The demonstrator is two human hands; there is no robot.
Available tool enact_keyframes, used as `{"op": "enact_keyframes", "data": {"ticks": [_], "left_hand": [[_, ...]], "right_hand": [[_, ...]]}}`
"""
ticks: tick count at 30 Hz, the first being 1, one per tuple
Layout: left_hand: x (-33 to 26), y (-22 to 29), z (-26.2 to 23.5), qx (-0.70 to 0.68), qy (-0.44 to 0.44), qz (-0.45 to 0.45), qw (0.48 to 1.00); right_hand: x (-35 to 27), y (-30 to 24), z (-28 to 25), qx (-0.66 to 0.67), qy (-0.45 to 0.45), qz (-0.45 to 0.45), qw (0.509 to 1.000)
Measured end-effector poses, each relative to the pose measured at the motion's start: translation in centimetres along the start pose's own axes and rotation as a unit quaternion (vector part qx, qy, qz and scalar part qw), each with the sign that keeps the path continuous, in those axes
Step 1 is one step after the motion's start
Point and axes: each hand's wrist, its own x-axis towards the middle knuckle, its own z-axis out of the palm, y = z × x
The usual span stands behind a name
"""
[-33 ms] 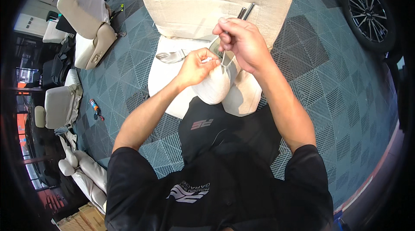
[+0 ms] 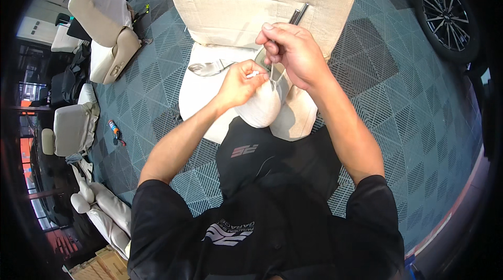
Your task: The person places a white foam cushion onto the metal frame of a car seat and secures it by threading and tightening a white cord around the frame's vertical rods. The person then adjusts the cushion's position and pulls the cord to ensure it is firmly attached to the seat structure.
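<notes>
A cream fabric headrest (image 2: 258,110) rests near my knees on the front of a pale car seat (image 2: 201,99). Its two dark metal posts (image 2: 301,14) point away from me, past my right hand. My left hand (image 2: 238,85) is closed in a pinch on the headrest cover's upper edge, with a small white bit showing between thumb and fingers. Just right of it, my right hand (image 2: 298,57) is curled shut around a thin pale cord-like strip (image 2: 272,73) that runs down to the cover. Its exact kind is hard to make out.
On the seat cushion lies a grey strap-like piece with a shiny curved end (image 2: 201,69). The seat's backrest (image 2: 236,2) rises ahead. Other pale seats (image 2: 102,13) stand at left, beside an orange-and-blue can (image 2: 113,127) on the tiled floor. A car wheel (image 2: 448,17) is at far right.
The headrest has tilted slightly, with its posts shifting a little. My left hand has moved slightly to the right along the cover; my right hand stays curled almost in place.
</notes>
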Motion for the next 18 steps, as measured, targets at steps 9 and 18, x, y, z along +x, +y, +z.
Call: {"op": "enact_keyframes", "data": {"ticks": [9,18], "left_hand": [[-3.9,2.8,5.6,-0.036,0.021,-0.042,0.998],[-13.0,0.8,13.3,-0.090,0.004,-0.098,0.991]], "right_hand": [[-10.9,-1.8,-5.8,0.002,0.108,0.007,0.994],[-18.2,4.1,-7.8,-0.362,0.170,0.053,0.915]]}}
